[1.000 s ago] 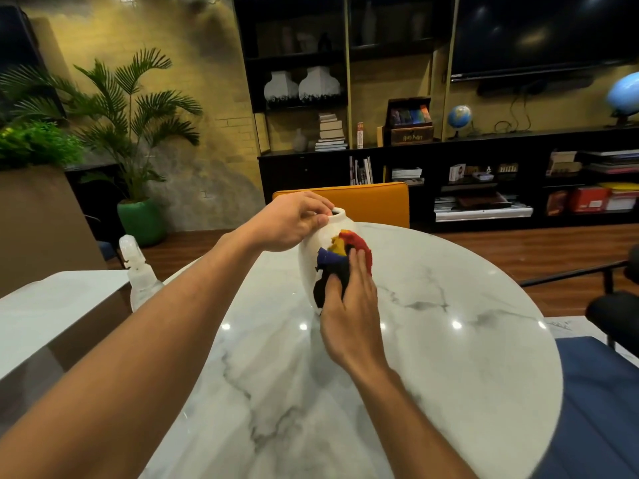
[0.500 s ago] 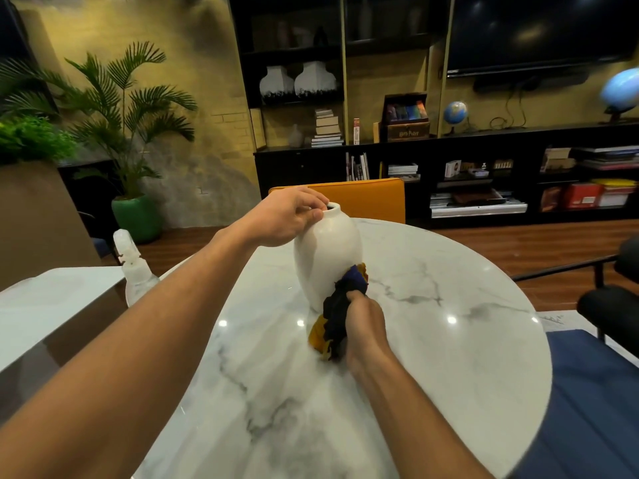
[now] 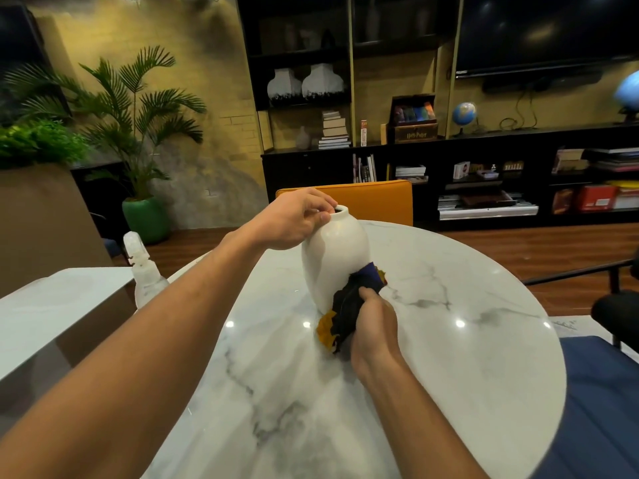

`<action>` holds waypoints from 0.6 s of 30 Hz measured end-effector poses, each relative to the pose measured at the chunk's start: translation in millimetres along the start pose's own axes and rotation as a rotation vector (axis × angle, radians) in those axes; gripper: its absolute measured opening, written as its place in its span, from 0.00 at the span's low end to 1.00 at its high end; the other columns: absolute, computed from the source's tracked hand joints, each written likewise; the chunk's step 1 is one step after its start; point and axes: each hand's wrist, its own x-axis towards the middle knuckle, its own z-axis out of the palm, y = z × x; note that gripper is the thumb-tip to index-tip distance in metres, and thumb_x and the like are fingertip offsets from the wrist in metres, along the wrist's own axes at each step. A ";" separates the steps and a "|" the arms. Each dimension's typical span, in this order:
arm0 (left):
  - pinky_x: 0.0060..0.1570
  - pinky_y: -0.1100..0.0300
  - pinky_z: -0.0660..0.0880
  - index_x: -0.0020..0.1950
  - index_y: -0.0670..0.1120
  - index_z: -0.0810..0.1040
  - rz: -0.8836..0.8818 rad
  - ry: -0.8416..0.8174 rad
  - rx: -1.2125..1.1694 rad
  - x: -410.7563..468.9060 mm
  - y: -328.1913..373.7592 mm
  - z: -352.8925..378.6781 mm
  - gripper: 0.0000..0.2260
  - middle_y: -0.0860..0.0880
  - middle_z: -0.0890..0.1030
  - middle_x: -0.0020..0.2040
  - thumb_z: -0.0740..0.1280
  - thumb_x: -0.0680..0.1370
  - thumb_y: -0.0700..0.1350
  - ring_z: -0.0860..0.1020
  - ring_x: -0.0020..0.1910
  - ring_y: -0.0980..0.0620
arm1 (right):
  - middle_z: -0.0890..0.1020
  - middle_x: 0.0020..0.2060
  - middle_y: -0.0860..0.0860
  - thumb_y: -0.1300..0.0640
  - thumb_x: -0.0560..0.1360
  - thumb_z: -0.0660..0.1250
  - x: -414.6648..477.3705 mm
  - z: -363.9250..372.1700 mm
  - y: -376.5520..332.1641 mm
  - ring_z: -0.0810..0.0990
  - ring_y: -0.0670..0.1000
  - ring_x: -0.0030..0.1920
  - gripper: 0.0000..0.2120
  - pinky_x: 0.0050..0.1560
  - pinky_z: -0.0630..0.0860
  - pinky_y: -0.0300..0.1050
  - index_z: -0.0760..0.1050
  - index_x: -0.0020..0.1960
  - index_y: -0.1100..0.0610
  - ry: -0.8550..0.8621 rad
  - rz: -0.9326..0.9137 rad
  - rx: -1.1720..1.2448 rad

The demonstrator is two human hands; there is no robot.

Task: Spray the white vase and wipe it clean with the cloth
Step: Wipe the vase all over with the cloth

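L hand (image 3: 294,219) pinches white vase (image 3: 333,257) rim to steady it w/ R hand (image 3: 375,321) clenching cloth (image 3: 345,305) against its base, wiping.

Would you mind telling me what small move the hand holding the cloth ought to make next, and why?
Probably sweep the dark blue and yellow cloth upward along the white ceramic vase. The right hand presses it low against the vase's base, near the round marble table, so the upper body sits uncovered, while the left hand grips the rim to steady it.
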 end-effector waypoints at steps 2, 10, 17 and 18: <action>0.62 0.61 0.72 0.63 0.48 0.83 0.001 0.002 0.000 0.1 0.8 0.9 0.12 0.52 0.76 0.67 0.63 0.83 0.42 0.73 0.64 0.52 | 0.77 0.33 0.59 0.56 0.81 0.56 1.5 1.3 1.8 0.74 0.55 0.26 0.14 0.30 0.71 0.47 0.75 0.56 0.65 -0.001 -0.013 -0.023; 0.67 0.53 0.74 0.57 0.52 0.81 0.009 -0.072 0.053 3.1 6.8 -1.9 0.09 0.52 0.74 0.67 0.63 0.83 0.41 0.73 0.65 0.50 | 0.72 0.34 0.63 0.55 0.81 0.53 -0.3 -22.3 -6.1 0.72 0.58 0.28 0.15 0.28 0.70 0.49 0.72 0.47 0.65 -0.121 0.134 0.125; 0.62 0.52 0.75 0.64 0.49 0.81 -0.075 -0.056 0.187 3.1 29.8 -6.9 0.13 0.50 0.78 0.66 0.64 0.83 0.51 0.76 0.63 0.48 | 0.71 0.32 0.60 0.51 0.77 0.55 7.4 -51.0 -9.3 0.70 0.58 0.30 0.17 0.33 0.67 0.50 0.71 0.36 0.61 -0.061 0.125 0.216; 0.58 0.54 0.76 0.63 0.49 0.81 -0.087 -0.029 0.193 2.7 32.5 -4.2 0.15 0.50 0.78 0.65 0.64 0.82 0.55 0.77 0.61 0.50 | 0.71 0.33 0.60 0.50 0.76 0.56 8.4 -53.9 -10.6 0.70 0.58 0.29 0.16 0.34 0.69 0.51 0.71 0.37 0.61 -0.055 0.117 0.215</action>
